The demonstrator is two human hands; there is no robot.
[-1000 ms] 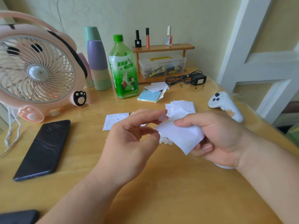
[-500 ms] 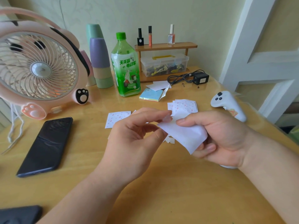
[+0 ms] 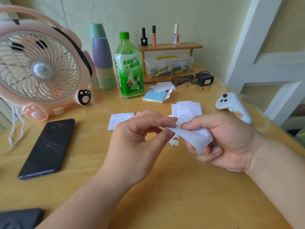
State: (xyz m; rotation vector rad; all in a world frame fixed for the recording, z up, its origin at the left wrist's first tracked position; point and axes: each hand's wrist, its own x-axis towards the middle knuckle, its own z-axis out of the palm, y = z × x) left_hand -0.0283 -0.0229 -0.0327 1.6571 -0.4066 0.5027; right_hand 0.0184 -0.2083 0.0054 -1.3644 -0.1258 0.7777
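Pinches the left corner of the white paper square [image 3: 196,138] between thumb and forefinger of the left hand [image 3: 137,142]. Grips the rest of the sheet with the right hand [image 3: 231,141], thumb on top, other fingers curled beneath. Holds the sheet above the wooden table [image 3: 165,195], over the paper scraps [image 3: 173,142] and just in front of the stack of red-printed squares [image 3: 188,108]. Compared with half a second ago, curls the sheet deeper into the right palm, lowers its top edge and brings the right thumb closer to the left fingertips.
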